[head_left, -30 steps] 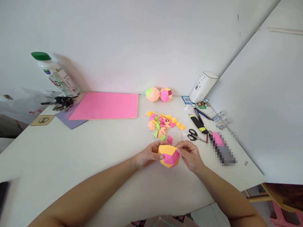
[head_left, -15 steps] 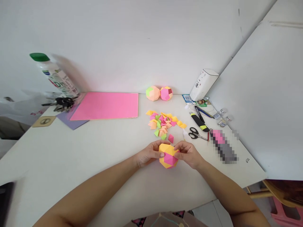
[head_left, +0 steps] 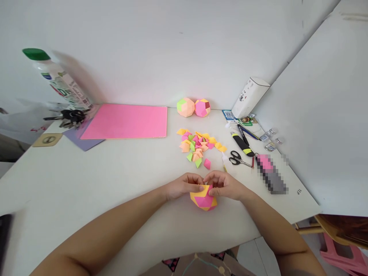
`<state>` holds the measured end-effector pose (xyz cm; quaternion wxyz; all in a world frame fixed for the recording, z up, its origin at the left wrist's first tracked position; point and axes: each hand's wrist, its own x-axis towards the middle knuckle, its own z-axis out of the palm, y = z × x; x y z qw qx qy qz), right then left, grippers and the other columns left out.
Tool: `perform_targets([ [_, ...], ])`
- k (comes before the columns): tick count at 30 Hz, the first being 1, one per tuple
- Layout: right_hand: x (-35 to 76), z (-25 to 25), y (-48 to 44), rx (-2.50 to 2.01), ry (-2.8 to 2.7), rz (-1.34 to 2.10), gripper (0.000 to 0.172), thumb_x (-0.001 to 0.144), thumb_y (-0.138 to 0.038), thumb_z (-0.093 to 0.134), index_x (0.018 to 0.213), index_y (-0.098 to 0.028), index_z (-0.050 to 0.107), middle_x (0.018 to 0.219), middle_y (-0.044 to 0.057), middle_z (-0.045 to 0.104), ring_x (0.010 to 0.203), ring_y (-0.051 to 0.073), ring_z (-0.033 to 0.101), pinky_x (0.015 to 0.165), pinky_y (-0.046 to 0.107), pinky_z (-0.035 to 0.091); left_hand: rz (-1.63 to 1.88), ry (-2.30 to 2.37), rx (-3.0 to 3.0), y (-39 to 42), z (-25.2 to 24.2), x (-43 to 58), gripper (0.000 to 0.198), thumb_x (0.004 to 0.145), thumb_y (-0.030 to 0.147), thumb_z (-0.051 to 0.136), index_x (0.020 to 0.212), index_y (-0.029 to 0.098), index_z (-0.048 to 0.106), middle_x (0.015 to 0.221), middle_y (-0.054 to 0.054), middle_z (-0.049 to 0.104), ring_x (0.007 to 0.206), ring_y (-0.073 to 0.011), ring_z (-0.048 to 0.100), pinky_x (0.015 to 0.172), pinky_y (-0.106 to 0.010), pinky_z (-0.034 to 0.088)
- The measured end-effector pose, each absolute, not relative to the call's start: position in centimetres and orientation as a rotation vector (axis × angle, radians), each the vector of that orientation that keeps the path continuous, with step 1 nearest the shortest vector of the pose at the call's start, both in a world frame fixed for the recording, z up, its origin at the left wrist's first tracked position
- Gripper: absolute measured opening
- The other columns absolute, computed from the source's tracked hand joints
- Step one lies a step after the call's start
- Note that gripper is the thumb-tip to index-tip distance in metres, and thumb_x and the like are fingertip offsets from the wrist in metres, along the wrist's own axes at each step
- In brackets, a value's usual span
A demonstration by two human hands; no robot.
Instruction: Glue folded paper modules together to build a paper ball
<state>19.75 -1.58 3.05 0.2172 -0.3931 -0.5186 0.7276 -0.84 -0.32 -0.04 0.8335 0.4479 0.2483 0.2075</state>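
Between my hands is a faceted paper ball in yellow and pink, held just above the near part of the table. My left hand grips its upper left edge, thumb on a yellow facet. My right hand pinches its upper right edge, thumb on a pink facet and fingertips close to those of the left. The far side of the ball is hidden by my fingers. Just beyond lies a loose pile of folded paper pieces in yellow, pink, green and peach, with one pink piece nearest my hands.
Two finished-looking paper balls rest against the wall. Scissors, a utility knife and pens lie to the right, near a white box. Pink paper sheets, keys and a green-capped bottle are at left.
The paper ball has turned and tipped in my hands, so its pink facet sits lower. My right hand has shifted left, bringing the fingertips together. The camera view has moved slightly.
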Motion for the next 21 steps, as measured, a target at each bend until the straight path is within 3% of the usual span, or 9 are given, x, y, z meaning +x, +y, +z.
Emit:
perform_targets([
  [11, 19.8, 2.4, -1.4, -1.150, -1.425, 1.905, 0.023, 0.067, -0.031, 0.075, 0.079, -0.015, 0.063, 0.064, -0.003, 0.060, 0.058, 0.007, 0.054, 0.055, 0.019, 0.042, 0.383, 0.531, 1.085, -0.5, 0.4, -0.9, 0.031, 0.075, 0.044, 0.061, 0.069, 0.014, 0.055, 0.064, 0.003, 0.047, 0.058, -0.0081, 0.039, 0.055, -0.022, 0.029],
  [21, 19.0, 2.7, -1.6, -1.174, -1.356, 1.850, 0.024, 0.065, -0.034, 0.076, 0.072, -0.016, 0.063, 0.058, -0.003, 0.059, 0.054, 0.008, 0.053, 0.052, 0.020, 0.042, 0.363, 0.546, 1.095, -0.4, 0.2, -1.0, 0.034, 0.072, 0.046, 0.064, 0.067, 0.014, 0.056, 0.061, 0.003, 0.044, 0.056, -0.0081, 0.037, 0.054, -0.023, 0.027],
])
